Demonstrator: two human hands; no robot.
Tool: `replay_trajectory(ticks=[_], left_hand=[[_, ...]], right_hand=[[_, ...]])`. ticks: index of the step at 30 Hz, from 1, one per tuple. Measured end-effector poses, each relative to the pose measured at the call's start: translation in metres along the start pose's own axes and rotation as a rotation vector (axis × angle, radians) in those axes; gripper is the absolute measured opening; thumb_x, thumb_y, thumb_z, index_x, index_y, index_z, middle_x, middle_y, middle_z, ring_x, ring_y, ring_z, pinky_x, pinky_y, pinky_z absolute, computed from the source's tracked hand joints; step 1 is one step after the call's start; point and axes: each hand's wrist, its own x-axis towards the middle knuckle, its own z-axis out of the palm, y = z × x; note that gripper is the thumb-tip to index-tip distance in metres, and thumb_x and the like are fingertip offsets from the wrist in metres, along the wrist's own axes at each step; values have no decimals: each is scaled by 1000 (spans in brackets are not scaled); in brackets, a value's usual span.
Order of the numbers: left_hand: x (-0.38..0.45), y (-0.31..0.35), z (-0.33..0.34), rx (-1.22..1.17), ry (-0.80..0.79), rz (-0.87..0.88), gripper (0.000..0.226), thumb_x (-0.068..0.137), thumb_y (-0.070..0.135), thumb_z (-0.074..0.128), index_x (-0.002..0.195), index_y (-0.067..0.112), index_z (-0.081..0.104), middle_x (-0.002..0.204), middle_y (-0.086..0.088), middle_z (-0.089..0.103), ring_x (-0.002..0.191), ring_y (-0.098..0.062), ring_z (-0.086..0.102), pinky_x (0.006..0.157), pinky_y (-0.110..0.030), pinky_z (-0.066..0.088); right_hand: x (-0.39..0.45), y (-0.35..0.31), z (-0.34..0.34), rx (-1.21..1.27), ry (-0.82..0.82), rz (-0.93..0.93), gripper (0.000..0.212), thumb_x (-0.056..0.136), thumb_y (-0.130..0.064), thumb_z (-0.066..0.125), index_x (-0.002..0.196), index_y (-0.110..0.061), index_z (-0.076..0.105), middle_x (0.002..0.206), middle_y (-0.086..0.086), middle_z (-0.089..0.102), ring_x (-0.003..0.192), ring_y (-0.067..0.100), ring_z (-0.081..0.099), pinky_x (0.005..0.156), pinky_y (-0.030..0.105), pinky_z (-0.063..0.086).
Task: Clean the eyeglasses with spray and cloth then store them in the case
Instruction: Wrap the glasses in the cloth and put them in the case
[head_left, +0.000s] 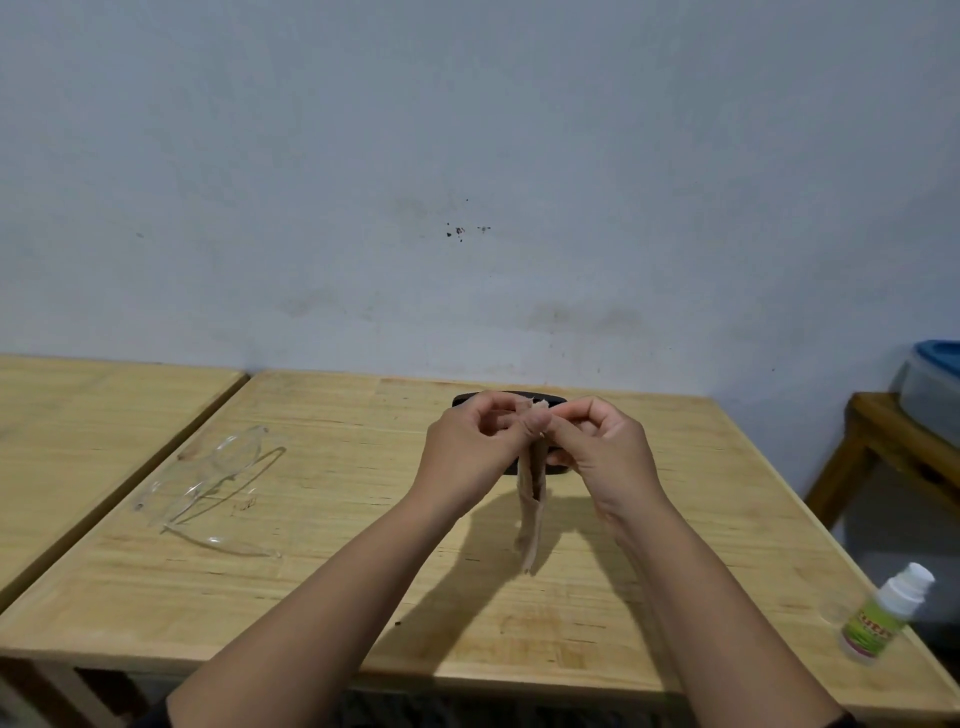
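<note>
The eyeglasses (208, 488) lie on the wooden table (519, 613) at nine o'clock from my hands, well apart from them, clear-framed, temples unfolded. Nothing touches them.

The cleaning cloth (531, 512) hangs between my hands in a narrow, bunched strip, its lower end clear of the table. My left hand (475, 447) is closed, thumb and forefinger pinching the cloth's top edge. My right hand (602, 452) is likewise closed, pinching the same edge just beside the left. I judge that I am opening the cloth out before use.

The dark case (509, 401) sits at twelve o'clock, directly behind my hands and largely hidden by them; whether it is open or shut cannot be told. The spray bottle (883, 616) stands at four o'clock, tilted in this wide view, at the table's right edge.

Risks noted:
- The bottle's position at the edge makes it liable to be knocked off when I reach for it.
- The clear frame is hard to see against the wood; a forearm sweeping left could push it.
- A bunched cloth may smear rather than wipe.
</note>
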Motion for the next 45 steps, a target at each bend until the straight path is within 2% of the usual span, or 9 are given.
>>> replay_trajectory(ticks=[2, 6, 11, 15, 21, 27, 33, 38, 45], left_hand=[[1, -1, 0, 48, 10, 7, 20, 75, 35, 73, 88, 21, 68, 79, 3, 74, 77, -8, 70, 69, -22, 56], [7, -6, -5, 34, 38, -16, 7, 80, 19, 68, 86, 23, 68, 75, 0, 74, 76, -13, 71, 83, -38, 56], [6, -10, -4, -90, 3, -51, 10, 84, 11, 63, 91, 17, 67, 73, 1, 72, 82, -19, 71, 86, -37, 55], [5, -11, -1, -160, -61, -25, 15, 88, 5, 56, 98, 13, 64, 79, -2, 73, 83, -18, 70, 86, -35, 54], [2, -7, 0, -233, -103, -14, 16, 87, 5, 59, 97, 16, 63, 76, 1, 74, 82, -16, 70, 81, -29, 56], [8, -8, -19, -246, 42, -19, 21, 87, 1, 56, 97, 18, 64, 74, -7, 68, 81, -16, 68, 83, -30, 56], [5, -5, -31, -167, 52, 21, 21, 88, 3, 56, 101, 19, 61, 71, -6, 67, 75, -14, 68, 84, -31, 56], [5, 0, -37, -126, 71, 37, 16, 87, 4, 56, 94, 18, 60, 69, 0, 70, 70, -13, 68, 87, -38, 54], [-1, 10, -34, -116, 36, 41, 15, 87, 5, 58, 80, 18, 63, 66, 4, 71, 66, -9, 66, 79, -29, 56]], right_hand=[[-1, 0, -3, 6, -8, -6, 17, 80, -2, 68, 79, -15, 56, 58, -2, 67, 49, 11, 58, 51, 19, 49], [0, 1, -10, -9, -10, -19, 16, 84, 0, 63, 80, -14, 59, 54, -5, 64, 48, 8, 57, 53, 20, 49], [2, 4, -12, -61, -9, 27, 21, 86, -1, 58, 77, -16, 69, 65, 1, 63, 53, 12, 54, 65, 27, 49], [0, 7, -9, 3, -71, 52, 8, 83, -14, 66, 85, -9, 72, 72, 4, 68, 66, 16, 59, 68, 27, 49], [-2, 9, -4, -64, -45, -4, 12, 77, -12, 73, 86, -4, 71, 73, 5, 70, 63, 11, 64, 63, 22, 53], [2, 7, -20, -14, 68, 53, 7, 83, -8, 66, 82, -12, 71, 79, 3, 69, 74, 11, 63, 65, 21, 52], [4, 3, -26, -12, 103, 48, 12, 86, -2, 62, 88, -11, 70, 69, -3, 69, 59, 4, 61, 59, 14, 53], [3, -4, -31, -137, 66, -31, 25, 86, 1, 60, 85, -25, 63, 57, -6, 68, 56, 5, 62, 64, 21, 53], [1, -8, -25, -119, 27, 60, 25, 85, 2, 54, 68, -11, 67, 67, 5, 62, 51, 10, 55, 74, 33, 47]])
